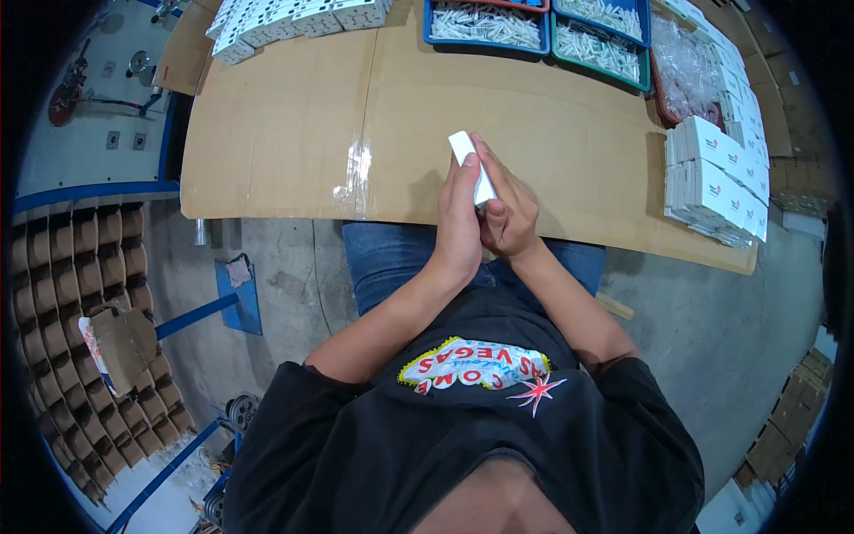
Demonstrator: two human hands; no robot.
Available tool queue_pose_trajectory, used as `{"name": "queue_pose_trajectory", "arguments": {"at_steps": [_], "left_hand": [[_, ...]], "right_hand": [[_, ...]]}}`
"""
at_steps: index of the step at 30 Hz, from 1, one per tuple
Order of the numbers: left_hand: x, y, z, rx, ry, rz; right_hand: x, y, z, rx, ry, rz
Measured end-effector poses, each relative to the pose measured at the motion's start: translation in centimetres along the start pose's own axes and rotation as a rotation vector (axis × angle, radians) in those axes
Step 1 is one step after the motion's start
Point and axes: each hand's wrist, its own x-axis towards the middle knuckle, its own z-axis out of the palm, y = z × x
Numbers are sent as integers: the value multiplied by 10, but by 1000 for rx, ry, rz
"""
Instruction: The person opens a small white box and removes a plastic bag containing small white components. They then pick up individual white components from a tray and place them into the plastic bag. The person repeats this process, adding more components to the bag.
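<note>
A small white box (483, 189) stands on edge between my two hands, just above the near edge of the cardboard-covered table (276, 133). My left hand (457, 214) presses against its left side, thumb along the top. From the other side my right hand (513, 206) closes on it, with the fingers stretched along the side and the thumb bent near its close end. Only the narrow face of the box shows; its broad sides are hidden by my palms.
Stacked white boxes (716, 182) stand at the table's right edge, more patterned white boxes (294, 18) at the far left. Blue and green trays (487, 55) of small white pieces sit at the back, beside clear plastic bags (689, 76). Cardboard dividers (76, 311) lie left of the table.
</note>
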Motion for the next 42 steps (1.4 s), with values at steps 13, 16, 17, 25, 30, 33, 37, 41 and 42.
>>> {"name": "queue_pose_trajectory", "arguments": {"at_steps": [13,16,17,25,30,33,37,41,42], "left_hand": [[1,-6,-1,-27,17,30],[1,-5,-2,-9,15,33],[1,-6,-3,-13,13,34],[5,-10,-4,10,18,51],[9,-6,-1,-49,56,-102],[8,2,-2,-117,68,-207],[9,6,-10,-115,63,-218],[11,4,-14,-115,72,-231],[11,5,-14,-106,74,-232]], "right_hand": [[-5,1,2,10,2,22],[-4,2,4,20,15,24],[-5,2,4,17,13,28],[-9,3,6,65,5,75],[-15,7,-1,267,-46,287],[-4,-1,-2,387,79,489],[-2,6,-8,383,182,647],[-9,14,-13,361,203,646],[-10,15,-14,370,207,664]]}}
